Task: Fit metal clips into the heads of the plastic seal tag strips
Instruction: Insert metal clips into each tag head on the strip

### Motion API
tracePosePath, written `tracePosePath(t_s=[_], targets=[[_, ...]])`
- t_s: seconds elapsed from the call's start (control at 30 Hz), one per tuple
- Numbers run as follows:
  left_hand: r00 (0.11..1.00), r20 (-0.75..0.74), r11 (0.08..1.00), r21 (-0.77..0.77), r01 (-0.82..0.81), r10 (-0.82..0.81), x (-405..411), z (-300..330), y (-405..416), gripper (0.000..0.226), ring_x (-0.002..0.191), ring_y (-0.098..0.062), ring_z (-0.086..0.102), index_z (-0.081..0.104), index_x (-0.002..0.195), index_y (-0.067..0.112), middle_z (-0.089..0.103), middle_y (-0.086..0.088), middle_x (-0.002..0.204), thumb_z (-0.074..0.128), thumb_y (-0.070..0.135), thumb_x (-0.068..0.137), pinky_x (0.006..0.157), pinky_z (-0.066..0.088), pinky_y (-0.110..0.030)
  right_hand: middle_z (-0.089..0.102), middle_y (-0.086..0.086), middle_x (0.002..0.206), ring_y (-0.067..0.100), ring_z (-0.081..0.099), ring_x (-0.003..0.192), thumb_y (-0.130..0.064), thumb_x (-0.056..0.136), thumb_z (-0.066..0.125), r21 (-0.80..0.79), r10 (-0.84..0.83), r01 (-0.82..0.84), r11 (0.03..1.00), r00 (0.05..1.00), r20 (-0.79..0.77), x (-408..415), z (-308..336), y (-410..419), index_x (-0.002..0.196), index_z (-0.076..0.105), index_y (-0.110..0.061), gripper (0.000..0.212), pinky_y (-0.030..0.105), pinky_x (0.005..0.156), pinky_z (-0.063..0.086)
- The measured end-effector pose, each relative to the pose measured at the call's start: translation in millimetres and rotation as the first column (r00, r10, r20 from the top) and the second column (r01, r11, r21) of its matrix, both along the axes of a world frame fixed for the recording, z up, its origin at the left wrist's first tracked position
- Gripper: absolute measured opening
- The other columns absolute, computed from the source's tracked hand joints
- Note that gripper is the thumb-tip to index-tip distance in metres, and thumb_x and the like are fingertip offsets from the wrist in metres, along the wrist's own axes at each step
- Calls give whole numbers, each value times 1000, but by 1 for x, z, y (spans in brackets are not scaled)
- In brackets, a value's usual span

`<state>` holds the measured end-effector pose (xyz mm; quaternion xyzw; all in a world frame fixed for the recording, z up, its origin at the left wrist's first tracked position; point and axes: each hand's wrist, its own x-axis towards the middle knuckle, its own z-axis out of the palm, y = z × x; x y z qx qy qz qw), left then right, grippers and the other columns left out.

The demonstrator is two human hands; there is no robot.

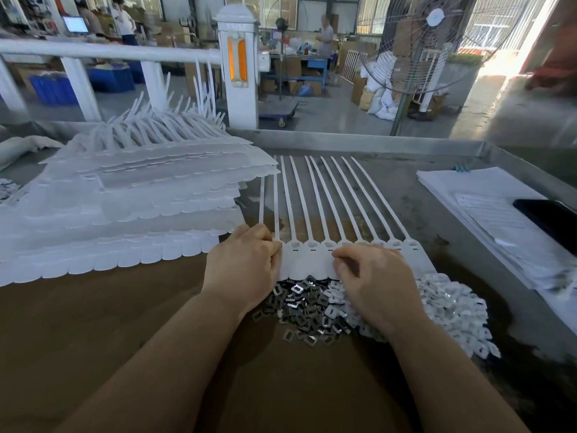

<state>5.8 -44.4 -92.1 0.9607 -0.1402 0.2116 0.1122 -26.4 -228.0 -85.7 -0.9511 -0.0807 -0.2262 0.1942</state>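
A joined row of white seal tag strips (315,198) lies flat in front of me, tails pointing away, heads (312,245) nearest my hands. My left hand (242,265) grips the left end of the row, fingers curled over the first heads. My right hand (371,276) rests on the tags to the right, fingers curled down onto a head, seemingly pinching something small there. A heap of grey metal clips (299,310) lies just below the tags, between my wrists. White plastic caps (449,304) are piled to its right.
A tall stack of white seal tag sheets (125,198) fills the left of the table. Papers (487,207) and a dark phone (552,220) lie at the right. The metal table's raised rim (374,142) runs along the back. Beyond stand a fan, a white railing and people.
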Motion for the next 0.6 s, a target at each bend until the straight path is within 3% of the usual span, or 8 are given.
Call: tracePosePath(t_s=[0.07,0.23,0.6], targets=[[1000,-24,998,-59,4,-6,-1,0,1,30,96,-7,46,68,108,32,56,16,103,42,38,95,65,40,-22,70,-5,88,11,59,83,-24,87,57,1,-1,1,1000,1000,5,-1,0,0,98,69,-20,16,21,85,29],[993,-115,899,-431,-72,25,3,2,8,23,87,-10,55,69,106,25,63,11,100,52,24,92,77,46,-25,70,-5,91,11,59,86,-25,88,55,2,1,-1,1000,1000,-1,0,0,0,100,68,-21,18,21,86,29],[995,-99,929,-368,-35,-1,8,-4,10,23,96,-8,45,65,107,26,49,16,91,50,18,92,78,39,-22,70,-3,90,13,59,85,-24,88,55,5,2,-2,1000,1000,-10,0,1,0,100,68,-20,18,28,89,37]])
